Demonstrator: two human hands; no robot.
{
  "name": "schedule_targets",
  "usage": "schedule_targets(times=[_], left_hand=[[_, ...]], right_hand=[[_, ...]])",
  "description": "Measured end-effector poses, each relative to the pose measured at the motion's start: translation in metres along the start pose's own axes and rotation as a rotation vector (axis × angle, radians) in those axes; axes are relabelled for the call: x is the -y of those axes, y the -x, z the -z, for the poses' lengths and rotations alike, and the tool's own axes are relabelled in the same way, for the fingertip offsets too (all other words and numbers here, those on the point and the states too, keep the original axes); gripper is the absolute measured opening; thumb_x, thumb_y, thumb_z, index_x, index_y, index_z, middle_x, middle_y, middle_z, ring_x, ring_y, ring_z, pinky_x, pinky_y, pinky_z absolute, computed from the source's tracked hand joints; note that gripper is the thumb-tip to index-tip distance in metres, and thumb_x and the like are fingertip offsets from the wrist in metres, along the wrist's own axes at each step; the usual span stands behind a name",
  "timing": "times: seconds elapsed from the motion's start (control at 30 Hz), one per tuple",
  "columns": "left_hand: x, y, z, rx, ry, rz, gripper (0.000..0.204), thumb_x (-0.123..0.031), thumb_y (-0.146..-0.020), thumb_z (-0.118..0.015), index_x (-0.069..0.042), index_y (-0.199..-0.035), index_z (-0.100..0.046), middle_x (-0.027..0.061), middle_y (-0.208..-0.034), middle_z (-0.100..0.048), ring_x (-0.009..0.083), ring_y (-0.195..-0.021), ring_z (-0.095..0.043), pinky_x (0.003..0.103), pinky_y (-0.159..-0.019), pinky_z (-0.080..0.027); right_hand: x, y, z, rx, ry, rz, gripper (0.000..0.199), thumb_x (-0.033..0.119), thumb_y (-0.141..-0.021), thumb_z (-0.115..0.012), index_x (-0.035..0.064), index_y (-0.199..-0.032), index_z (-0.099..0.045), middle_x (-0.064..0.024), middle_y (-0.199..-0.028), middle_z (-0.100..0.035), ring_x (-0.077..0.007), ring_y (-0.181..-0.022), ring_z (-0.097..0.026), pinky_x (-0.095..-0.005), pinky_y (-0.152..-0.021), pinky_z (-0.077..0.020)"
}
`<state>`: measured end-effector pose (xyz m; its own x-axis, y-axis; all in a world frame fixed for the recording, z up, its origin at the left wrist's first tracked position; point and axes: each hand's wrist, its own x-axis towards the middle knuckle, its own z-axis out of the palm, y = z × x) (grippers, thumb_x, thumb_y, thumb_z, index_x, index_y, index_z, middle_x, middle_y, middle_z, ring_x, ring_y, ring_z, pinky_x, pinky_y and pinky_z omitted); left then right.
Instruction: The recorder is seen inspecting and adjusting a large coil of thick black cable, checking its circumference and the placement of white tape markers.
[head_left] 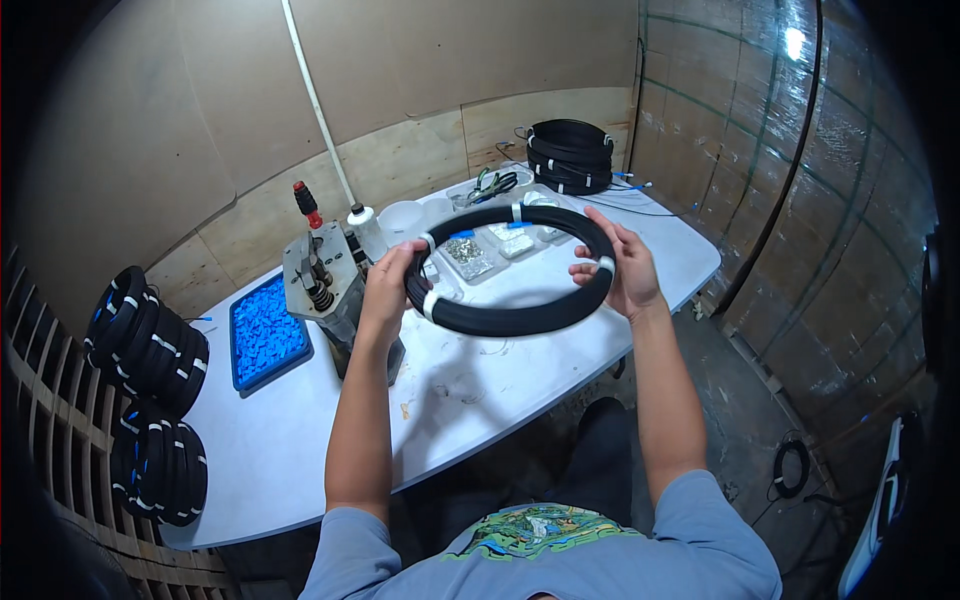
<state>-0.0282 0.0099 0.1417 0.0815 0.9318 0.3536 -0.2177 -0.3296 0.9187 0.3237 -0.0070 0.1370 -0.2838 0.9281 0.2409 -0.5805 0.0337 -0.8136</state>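
A coil of black cable [515,320], bound with several white ties, is held up over the white table [470,385]. My left hand [392,285] grips its left side, fingers and thumb closed on the ring. At the opposite side my right hand [628,268] supports the coil, its palm against the outer edge and some fingertips showing inside the ring. Small blue pieces sit at the coil's far inner edge. Through the ring appear a clear tray of small metal parts [468,262] and bags of silvery parts [512,241].
A hand press with a red-and-black handle [308,205] stands left of the coil, beside a blue tray of small blue parts [239,340]. Stacked black coils [570,155] rest at the back right; more coils [160,345] line the left edge. Wrapped cartons [720,120] rise at right.
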Motion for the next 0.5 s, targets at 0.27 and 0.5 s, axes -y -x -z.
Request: schedule_targets(times=[0.27, 0.5], left_hand=[[-0.011, 0.013, 0.009, 0.117, 0.167, 0.357, 0.055, -0.058, -0.095, -0.051, -0.005, -0.107, -0.063, 0.0065, -0.061, -0.06, 0.0127, -0.043, -0.054, 0.022, -0.038, -0.039], [0.025, 0.002, 0.0, -0.116, -0.272, 0.162, 0.032, -0.036, -0.093, -0.066, -0.005, -0.087, -0.063, -0.0032, -0.066, -0.051, 0.0077, -0.061, -0.047, 0.026, -0.055, -0.037]], right_hand=[[0.028, 0.01, 0.003, -0.168, 0.694, -0.112, 0.041, 0.035, -0.096, -0.063, 0.0046, -0.122, -0.056, 0.0013, -0.065, -0.059, -0.0139, -0.058, -0.064, -0.0251, -0.047, -0.0441], [-0.024, -0.007, 0.001, -0.4, 0.551, 0.093, 0.049, 0.053, -0.1, -0.043, 0.0054, -0.112, -0.052, -0.0034, -0.091, -0.056, -0.0155, -0.085, -0.059, -0.0317, -0.071, -0.0525]])
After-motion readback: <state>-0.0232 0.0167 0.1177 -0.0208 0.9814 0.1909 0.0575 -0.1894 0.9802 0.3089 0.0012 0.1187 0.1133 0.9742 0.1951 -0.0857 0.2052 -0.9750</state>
